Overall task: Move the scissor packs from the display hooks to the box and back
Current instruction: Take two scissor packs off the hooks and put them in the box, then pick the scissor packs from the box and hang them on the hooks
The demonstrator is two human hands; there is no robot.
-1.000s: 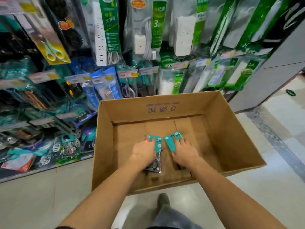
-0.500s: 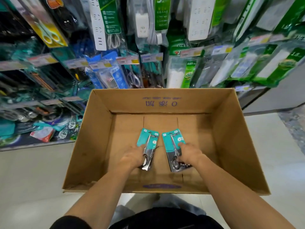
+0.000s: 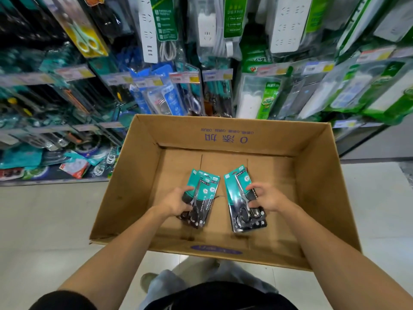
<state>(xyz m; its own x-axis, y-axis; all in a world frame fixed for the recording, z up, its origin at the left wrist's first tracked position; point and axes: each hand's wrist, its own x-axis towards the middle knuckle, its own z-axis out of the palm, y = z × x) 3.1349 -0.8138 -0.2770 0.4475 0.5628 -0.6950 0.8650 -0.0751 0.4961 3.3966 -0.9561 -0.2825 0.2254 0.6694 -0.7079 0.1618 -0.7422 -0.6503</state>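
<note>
An open cardboard box (image 3: 317,198) stands on the floor below the display. Inside it, my left hand (image 3: 176,202) grips a small stack of teal scissor packs (image 3: 206,189), with the thumb over the top pack and a second pack peeking out behind. To the right, my right hand (image 3: 267,199) holds another teal scissor pack (image 3: 237,193) with curled fingers at its right edge. Both packs are lifted slightly off the box bottom. More scissor packs (image 3: 190,97) hang on the display hooks behind the box.
The display wall holds blue-carded tools (image 3: 165,95), white power strips (image 3: 288,23) and green packs (image 3: 266,99). Price tags (image 3: 183,77) line the hook ends. Pale tiled floor (image 3: 44,220) lies on both sides of the box. My legs and a shoe (image 3: 147,280) are below its near edge.
Both hands went from pressing on the packs to gripping them, and the packs now stand higher in the box. The view has tilted down towards the box.
</note>
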